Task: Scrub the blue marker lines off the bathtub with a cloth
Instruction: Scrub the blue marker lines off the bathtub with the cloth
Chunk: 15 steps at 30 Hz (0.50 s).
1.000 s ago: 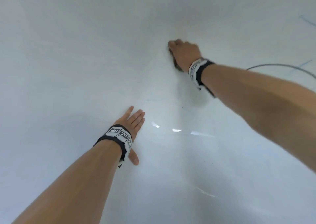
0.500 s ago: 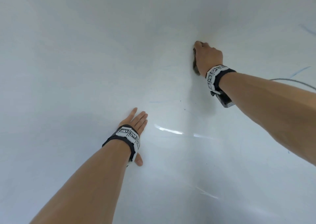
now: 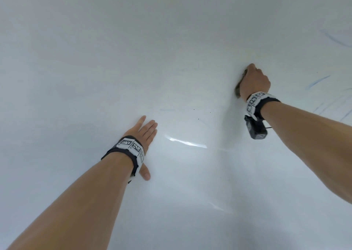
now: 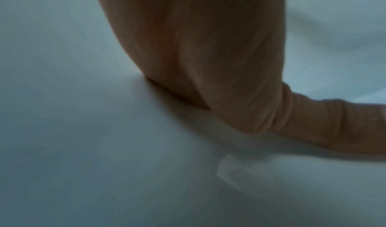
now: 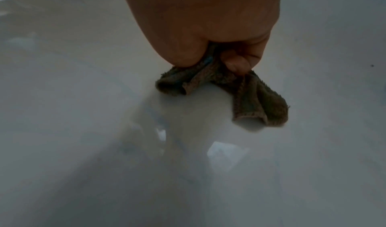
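White glossy tub (image 3: 171, 49) surface fills every view, with bright glare streaks near the middle of the head view.

Left hand (image 3: 142, 133): laid flat on the tub, fingers straight and together, thumb spread to the side, holding nothing. The left wrist view shows the heel of the palm (image 4: 198, 57) in contact with the surface and the thumb extended along it.

Right hand (image 3: 254, 82): closed in a fist around the cloth (image 3: 239, 85), pressing it against the tub. In the right wrist view the brown cloth (image 5: 240, 90) is bunched between thumb and curled fingers (image 5: 236, 62), with two folded ends hanging out below the fist (a small blue stain shows on one fold).

Blue lines (image 3: 318, 82): short strokes lie to the right of the right hand, well apart from the cloth; further strokes sit near the right edge, above and below that mark. A very faint bluish trace (image 3: 167, 109) lies between the two hands.

Both wrists carry bands with printed markers (image 3: 131, 144). A black camera unit (image 3: 256, 128) hangs under the right wrist. A few dark specks (image 3: 198, 119) dot the tub between the hands.
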{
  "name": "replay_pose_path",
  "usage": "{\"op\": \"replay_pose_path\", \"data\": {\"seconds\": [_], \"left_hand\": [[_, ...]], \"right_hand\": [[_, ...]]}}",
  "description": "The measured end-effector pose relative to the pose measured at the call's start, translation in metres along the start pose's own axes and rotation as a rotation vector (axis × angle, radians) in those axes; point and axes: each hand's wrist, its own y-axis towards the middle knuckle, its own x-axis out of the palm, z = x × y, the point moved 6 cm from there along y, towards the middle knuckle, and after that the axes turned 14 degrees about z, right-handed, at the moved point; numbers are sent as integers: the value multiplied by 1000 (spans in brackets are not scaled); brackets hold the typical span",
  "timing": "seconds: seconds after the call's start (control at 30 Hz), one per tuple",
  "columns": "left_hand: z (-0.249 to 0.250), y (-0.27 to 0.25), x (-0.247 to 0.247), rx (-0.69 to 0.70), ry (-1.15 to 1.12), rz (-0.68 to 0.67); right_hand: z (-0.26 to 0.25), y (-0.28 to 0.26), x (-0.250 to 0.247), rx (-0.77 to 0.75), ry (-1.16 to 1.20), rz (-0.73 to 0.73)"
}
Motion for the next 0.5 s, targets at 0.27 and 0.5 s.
{"op": "replay_pose_path", "data": {"seconds": [0.27,0.5], "left_hand": [[0,-2,2,-2,27,16],[0,-3,3,-1,44,31]], "right_hand": [[-120,18,-17,-75,174,30],[-217,-33,-20,-509,203,-25]]}}
